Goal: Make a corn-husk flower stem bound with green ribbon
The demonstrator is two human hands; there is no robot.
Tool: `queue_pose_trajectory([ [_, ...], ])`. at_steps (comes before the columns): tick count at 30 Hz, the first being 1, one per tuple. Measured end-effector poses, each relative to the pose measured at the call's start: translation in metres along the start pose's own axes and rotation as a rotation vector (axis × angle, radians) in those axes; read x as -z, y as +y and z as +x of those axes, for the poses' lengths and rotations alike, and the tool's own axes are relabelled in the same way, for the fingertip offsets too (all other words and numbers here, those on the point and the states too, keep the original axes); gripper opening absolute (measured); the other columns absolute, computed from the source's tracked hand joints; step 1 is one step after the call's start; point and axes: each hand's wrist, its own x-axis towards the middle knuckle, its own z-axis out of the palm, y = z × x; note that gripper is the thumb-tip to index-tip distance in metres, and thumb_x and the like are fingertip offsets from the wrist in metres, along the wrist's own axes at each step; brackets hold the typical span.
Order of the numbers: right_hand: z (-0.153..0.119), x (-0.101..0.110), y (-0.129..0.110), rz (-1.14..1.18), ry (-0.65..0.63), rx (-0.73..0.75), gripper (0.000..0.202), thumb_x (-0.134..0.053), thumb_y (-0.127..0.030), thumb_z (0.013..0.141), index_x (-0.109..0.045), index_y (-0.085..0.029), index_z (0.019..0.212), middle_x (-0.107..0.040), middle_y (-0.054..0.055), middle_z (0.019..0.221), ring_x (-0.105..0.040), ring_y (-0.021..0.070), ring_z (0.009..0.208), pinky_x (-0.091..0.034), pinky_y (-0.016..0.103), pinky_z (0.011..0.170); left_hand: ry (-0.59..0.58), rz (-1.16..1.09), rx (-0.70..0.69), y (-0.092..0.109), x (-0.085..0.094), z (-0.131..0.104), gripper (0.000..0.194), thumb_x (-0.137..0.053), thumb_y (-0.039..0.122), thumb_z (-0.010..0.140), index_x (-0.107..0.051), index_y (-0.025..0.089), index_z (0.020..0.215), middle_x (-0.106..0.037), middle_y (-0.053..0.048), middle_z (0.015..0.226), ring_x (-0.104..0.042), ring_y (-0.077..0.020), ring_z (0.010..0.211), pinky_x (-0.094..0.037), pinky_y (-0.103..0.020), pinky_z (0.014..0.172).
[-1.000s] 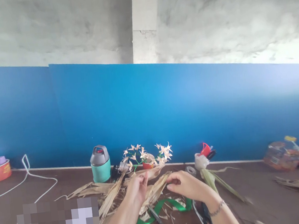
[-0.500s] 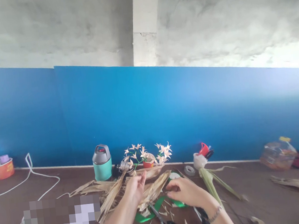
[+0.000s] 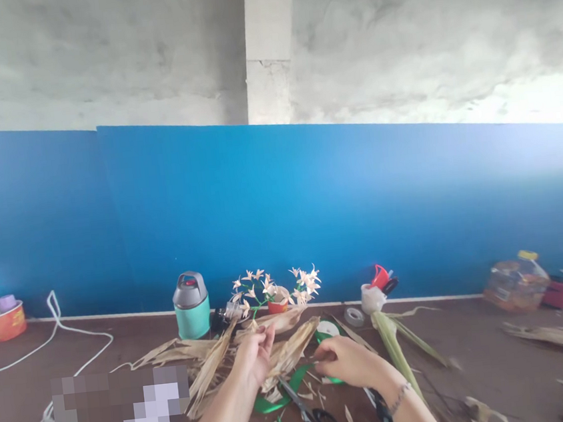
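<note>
Dried corn husks [image 3: 289,352] lie spread over the brown table between and around my hands. My left hand [image 3: 256,356] is raised over them with its fingers closed; anything pinched in it is too small to name. Just right of it, my right hand [image 3: 340,359] is bent with thumb and fingers together beside a green ribbon [image 3: 281,399]; what it holds, if anything, is hidden. Black-handled scissors [image 3: 311,419] lie below, between the wrists. Behind the hands stand pale flowers on green stems [image 3: 304,286] by a small red pot [image 3: 277,305].
A teal and grey bottle [image 3: 191,306] stands behind on the left, near a white cord [image 3: 93,335]. To the right are a tape roll [image 3: 353,316], a white cup [image 3: 372,299] with tools, green stalks [image 3: 394,347] and a clear jar [image 3: 515,286]. A blue partition [image 3: 281,204] rises behind.
The view has shifted slightly. My left hand's fingertips have drawn closer together, while my right hand stays nearly in place beside the ribbon.
</note>
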Motion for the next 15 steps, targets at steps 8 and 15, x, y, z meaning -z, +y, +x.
queue_pose_trajectory([
  [8,-0.009,-0.001,0.003,-0.009,0.020,-0.051,0.025,-0.060,-0.031,0.071,-0.071,-0.017,0.089,-0.072,0.006,0.083,-0.063,0.0194,0.072,-0.039,0.024,0.058,-0.005,0.141,0.017,-0.005,-0.001,-0.014,0.040,-0.038,-0.013,0.075,-0.055,0.006,0.107,-0.066,-0.019,0.100,-0.065,-0.0234,0.102,-0.057,-0.018,0.065],
  [15,-0.022,-0.014,-0.006,-0.074,0.081,-0.060,0.025,-0.056,-0.026,0.071,-0.072,-0.016,0.087,-0.072,0.008,0.082,-0.064,0.0216,0.075,-0.039,0.025,0.061,-0.052,0.320,-0.069,-0.009,0.006,-0.023,0.029,-0.049,-0.009,0.075,-0.060,0.001,0.099,-0.070,-0.015,0.077,-0.067,-0.0137,0.054,-0.051,-0.017,0.047],
])
